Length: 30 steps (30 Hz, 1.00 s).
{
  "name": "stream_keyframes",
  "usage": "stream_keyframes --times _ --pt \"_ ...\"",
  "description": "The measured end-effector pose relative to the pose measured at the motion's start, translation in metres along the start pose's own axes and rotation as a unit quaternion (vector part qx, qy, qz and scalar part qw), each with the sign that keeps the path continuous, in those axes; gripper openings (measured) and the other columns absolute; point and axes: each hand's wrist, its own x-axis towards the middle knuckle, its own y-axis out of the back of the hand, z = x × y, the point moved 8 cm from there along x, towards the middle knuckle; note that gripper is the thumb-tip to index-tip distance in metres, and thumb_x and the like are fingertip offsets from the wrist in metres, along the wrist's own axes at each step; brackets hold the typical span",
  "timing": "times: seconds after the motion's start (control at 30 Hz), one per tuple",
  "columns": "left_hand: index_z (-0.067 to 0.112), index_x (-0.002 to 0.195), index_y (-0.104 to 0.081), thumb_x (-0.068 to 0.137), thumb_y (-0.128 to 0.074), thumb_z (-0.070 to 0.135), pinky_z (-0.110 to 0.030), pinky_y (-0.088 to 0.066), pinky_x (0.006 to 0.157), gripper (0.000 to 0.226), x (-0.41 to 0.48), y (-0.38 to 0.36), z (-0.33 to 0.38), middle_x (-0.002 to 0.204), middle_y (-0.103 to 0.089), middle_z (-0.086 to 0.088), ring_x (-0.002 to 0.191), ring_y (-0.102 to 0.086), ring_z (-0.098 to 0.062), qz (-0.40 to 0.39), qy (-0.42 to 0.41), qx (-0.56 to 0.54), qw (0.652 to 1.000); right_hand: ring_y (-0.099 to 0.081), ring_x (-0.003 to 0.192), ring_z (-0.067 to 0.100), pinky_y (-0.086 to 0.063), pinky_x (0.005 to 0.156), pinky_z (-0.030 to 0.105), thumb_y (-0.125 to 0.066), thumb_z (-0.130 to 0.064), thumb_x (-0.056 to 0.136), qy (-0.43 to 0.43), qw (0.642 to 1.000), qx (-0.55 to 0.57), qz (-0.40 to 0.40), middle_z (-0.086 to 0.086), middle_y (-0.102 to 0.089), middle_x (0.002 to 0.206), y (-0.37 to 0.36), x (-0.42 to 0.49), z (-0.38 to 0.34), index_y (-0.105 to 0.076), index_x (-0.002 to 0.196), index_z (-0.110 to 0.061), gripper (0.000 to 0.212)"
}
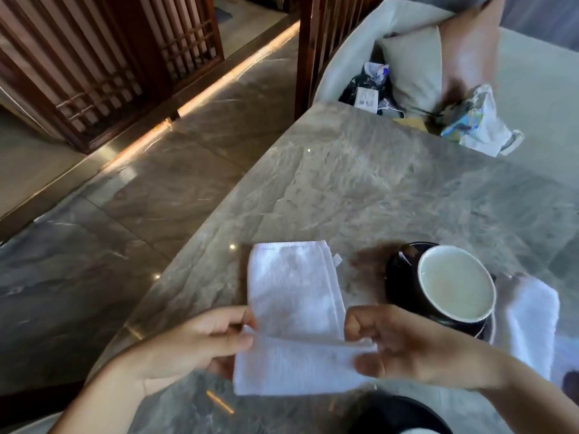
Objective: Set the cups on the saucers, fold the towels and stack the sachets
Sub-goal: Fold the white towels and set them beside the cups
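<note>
Pinched at its near fold by left hand (200,343) and right hand (404,349), white woven towel (291,296) on grey marble worktop (376,189) beside black cup (457,286) on black saucer (398,274).

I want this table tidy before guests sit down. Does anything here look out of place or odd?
Yes. A crumpled wrapper lies at the far edge of the marble table, and clutter sits on the seat behind it. The towel is half folded between the left hand and right hand. No spill shows.
</note>
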Motion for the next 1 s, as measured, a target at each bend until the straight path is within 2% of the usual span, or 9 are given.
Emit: stream_keyframes --times 0.13,0.2,0.27,0.47,0.63,0.77,0.87,0.93,1.0 --pt "0.02 0.085 -0.068 0.077 -0.063 0.022 -0.024 -0.052 0.061 0.009 0.009 0.022 -0.001 0.076 -0.068 0.005 0.072 -0.064 -0.007 0.088 -0.003 -0.008 0.996 -0.046 0.065 0.005 -0.037 0.058 0.016 -0.068 -0.022 0.08 -0.023 0.996 0.051 0.069 -0.008 -0.052 0.073 0.01 0.01 0.009 -0.054 0.08 -0.016 0.015" --pt "0.017 0.086 -0.065 0.081 -0.062 0.026 -0.029 -0.054 0.068 0.01 0.02 0.041 0.007 0.08 -0.068 0.002 0.076 -0.065 -0.011 0.162 -0.032 0.016 0.986 -0.057 0.071 0.007 -0.05 0.062 0.023 -0.066 -0.025 0.083 -0.021 0.986 0.108 0.126 -0.006 -0.06 0.077 0.022 0.02 0.008 -0.057 0.083 -0.015 0.014" --pt "0.014 0.086 -0.064 0.087 -0.059 0.023 -0.024 -0.054 0.064 0.01 0.034 0.056 0.015 0.078 -0.066 -0.001 0.074 -0.064 -0.01 0.238 -0.064 0.028 0.969 -0.059 0.077 0.012 -0.053 0.069 0.035 -0.063 -0.024 0.089 -0.018 0.971 0.114 0.208 0.001 -0.062 0.082 0.038 0.034 0.01 -0.056 0.087 -0.009 0.017" --pt "0.015 0.077 -0.055 0.091 -0.053 0.015 -0.033 -0.045 0.059 0.014 0.078 0.085 0.017 0.065 -0.053 -0.007 0.065 -0.049 -0.02 0.337 -0.11 0.107 0.929 -0.047 0.075 0.014 -0.04 0.068 0.03 -0.056 -0.016 0.091 -0.029 0.926 -0.037 0.374 0.002 -0.054 0.079 0.074 0.08 0.036 -0.049 0.081 -0.012 0.013" --pt "0.013 0.08 -0.055 0.089 -0.054 0.018 -0.032 -0.037 0.056 0.01 0.088 0.094 0.022 0.056 -0.048 0.005 0.054 -0.044 -0.012 0.38 -0.142 0.198 0.892 -0.047 0.068 0.01 -0.038 0.055 0.016 -0.052 -0.021 0.091 -0.065 0.911 -0.106 0.393 -0.004 -0.055 0.076 0.09 0.097 0.056 -0.046 0.082 -0.014 0.013" --pt "0.017 0.079 -0.053 0.089 -0.052 0.023 -0.019 -0.026 0.044 0.011 0.087 0.09 0.034 0.049 -0.045 0.006 0.043 -0.036 -0.008 0.391 -0.168 0.286 0.859 -0.059 0.073 0.018 -0.046 0.059 0.031 -0.05 -0.024 0.091 -0.085 0.91 -0.12 0.389 0.007 -0.067 0.088 0.095 0.101 0.059 -0.047 0.09 -0.014 0.01" --pt "0.02 0.076 -0.049 0.09 -0.051 0.022 -0.019 -0.022 0.042 0.014 0.086 0.085 0.04 0.046 -0.041 0.005 0.04 -0.032 -0.011 0.382 -0.166 0.332 0.846 -0.063 0.076 0.021 -0.051 0.064 0.036 -0.049 -0.023 0.089 -0.101 0.908 -0.136 0.383 0.008 -0.069 0.091 0.094 0.102 0.053 -0.046 0.096 -0.016 0.01" --pt "0.021 0.08 -0.049 0.089 -0.051 0.023 -0.022 -0.028 0.045 0.009 0.082 0.083 0.045 0.052 -0.047 0.005 0.043 -0.04 -0.011 0.392 -0.157 0.384 0.821 -0.062 0.078 0.025 -0.051 0.064 0.039 -0.05 -0.024 0.088 -0.112 0.906 -0.174 0.368 0.007 -0.068 0.094 0.091 0.101 0.047 -0.043 0.102 -0.019 0.017" --pt "0.021 0.097 -0.052 0.087 -0.052 0.026 -0.031 -0.04 0.056 0.012 0.072 0.078 0.049 0.078 -0.057 0.002 0.066 -0.056 -0.02 0.425 -0.146 0.46 0.766 -0.058 0.089 0.026 -0.047 0.063 0.037 -0.054 -0.028 0.086 -0.094 0.86 -0.326 0.38 0.004 -0.062 0.104 0.09 0.093 0.029 -0.04 0.112 -0.021 0.031"
